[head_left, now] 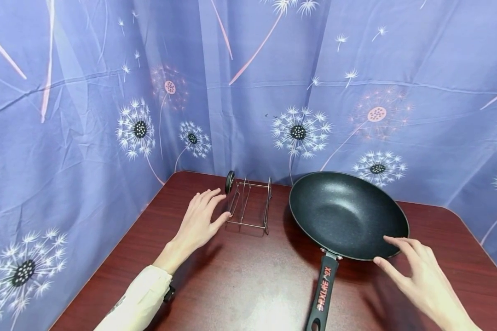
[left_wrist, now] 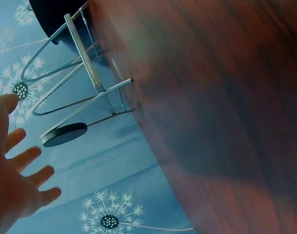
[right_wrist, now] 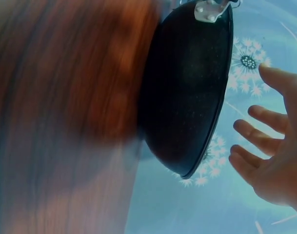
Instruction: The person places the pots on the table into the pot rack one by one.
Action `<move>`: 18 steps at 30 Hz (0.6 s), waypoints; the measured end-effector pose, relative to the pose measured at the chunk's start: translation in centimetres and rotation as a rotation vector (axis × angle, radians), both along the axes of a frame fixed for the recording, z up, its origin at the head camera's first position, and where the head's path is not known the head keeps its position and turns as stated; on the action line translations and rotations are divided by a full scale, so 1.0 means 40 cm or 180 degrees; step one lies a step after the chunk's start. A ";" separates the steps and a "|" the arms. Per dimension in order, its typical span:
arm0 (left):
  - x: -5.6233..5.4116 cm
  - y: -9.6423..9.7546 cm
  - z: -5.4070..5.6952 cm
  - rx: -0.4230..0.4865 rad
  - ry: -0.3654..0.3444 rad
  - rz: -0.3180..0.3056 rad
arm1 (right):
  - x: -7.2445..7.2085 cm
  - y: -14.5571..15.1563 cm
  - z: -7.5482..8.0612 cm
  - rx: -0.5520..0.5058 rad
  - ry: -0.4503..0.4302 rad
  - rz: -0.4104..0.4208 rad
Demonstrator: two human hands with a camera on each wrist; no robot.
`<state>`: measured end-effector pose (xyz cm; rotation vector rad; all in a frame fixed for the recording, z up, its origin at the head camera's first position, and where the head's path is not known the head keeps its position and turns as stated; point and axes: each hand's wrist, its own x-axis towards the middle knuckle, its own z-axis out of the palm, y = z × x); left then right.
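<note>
Holds left hand [head_left: 199, 224] spread beside a wire rack [head_left: 244, 205], right hand [head_left: 424, 276] spread by a pan [head_left: 348, 216] with handle [head_left: 324, 286] nearest, perhaps for easy gripping.

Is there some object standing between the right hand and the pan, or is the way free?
Nothing visible stands between the right hand and the pan; the right wrist view shows an open gap between them. The rack is on the pan's other side, out of the way.
</note>
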<state>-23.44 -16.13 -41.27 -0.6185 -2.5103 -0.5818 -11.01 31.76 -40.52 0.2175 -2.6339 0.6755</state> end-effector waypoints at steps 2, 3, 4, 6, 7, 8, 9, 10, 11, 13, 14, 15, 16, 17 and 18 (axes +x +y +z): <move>0.003 0.004 0.002 0.0134 -0.0062 -0.0065 | 0.004 -0.005 0.002 -0.0004 -0.0025 -0.0039; 0.004 0.007 0.004 0.0198 -0.0085 -0.0100 | 0.006 -0.007 0.002 -0.0006 -0.0005 -0.0051; 0.005 0.010 0.005 0.0266 -0.0114 -0.0136 | 0.008 -0.009 0.002 -0.0004 0.0015 -0.0068; 0.008 0.016 0.009 0.0382 -0.0158 -0.0196 | 0.012 -0.011 0.002 -0.0048 0.0039 -0.0087; 0.009 0.020 0.011 0.0422 -0.0187 -0.0207 | 0.014 -0.013 0.002 -0.0085 0.0043 -0.0091; 0.010 0.023 0.014 0.0455 -0.0205 -0.0222 | 0.016 -0.014 0.002 -0.0125 0.0040 -0.0100; 0.012 0.026 0.016 0.0477 -0.0229 -0.0228 | 0.018 -0.016 0.002 -0.0170 0.0028 -0.0106; 0.014 0.029 0.018 0.0502 -0.0259 -0.0233 | 0.020 -0.019 0.003 -0.0217 -0.0006 -0.0122; 0.016 0.032 0.020 0.0525 -0.0290 -0.0237 | 0.022 -0.021 0.004 -0.0272 -0.0043 -0.0127; 0.021 0.037 0.023 0.0571 -0.0382 -0.0233 | 0.025 -0.027 0.006 -0.0350 -0.0124 -0.0143; 0.022 0.040 0.023 0.0592 -0.0426 -0.0232 | 0.026 -0.030 0.007 -0.0374 -0.0156 -0.0154; 0.023 0.042 0.023 0.0611 -0.0464 -0.0235 | 0.027 -0.032 0.008 -0.0399 -0.0199 -0.0160; 0.024 0.043 0.023 0.0632 -0.0512 -0.0237 | 0.028 -0.034 0.009 -0.0420 -0.0239 -0.0169; 0.025 0.045 0.022 0.0657 -0.0546 -0.0243 | 0.029 -0.035 0.010 -0.0439 -0.0266 -0.0172; 0.026 0.047 0.021 0.0678 -0.0576 -0.0247 | 0.030 -0.036 0.010 -0.0453 -0.0289 -0.0173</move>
